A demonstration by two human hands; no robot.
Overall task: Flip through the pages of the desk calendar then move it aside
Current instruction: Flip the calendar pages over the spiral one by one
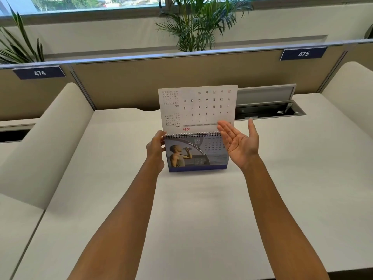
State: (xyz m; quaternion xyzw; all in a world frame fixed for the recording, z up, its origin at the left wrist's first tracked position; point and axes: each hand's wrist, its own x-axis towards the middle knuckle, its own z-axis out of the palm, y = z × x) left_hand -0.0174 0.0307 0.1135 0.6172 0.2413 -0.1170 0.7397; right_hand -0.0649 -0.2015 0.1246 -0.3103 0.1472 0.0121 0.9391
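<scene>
A spiral-bound desk calendar (193,156) stands on the white desk (201,209), its front page showing APR and a person drinking water. One white page (196,107) is lifted upright above the spiral, its printed dates upside down. My left hand (156,148) grips the calendar's upper left edge beside the spiral. My right hand (239,141) is palm up with fingers spread, its fingertips touching the lower right part of the raised page.
A beige partition (181,81) with labels 474 (39,73) and 475 (303,54) runs behind the desk. An open cable tray (270,111) lies at the back right. Rounded white dividers (50,142) flank the desk on both sides. Potted palms stand beyond.
</scene>
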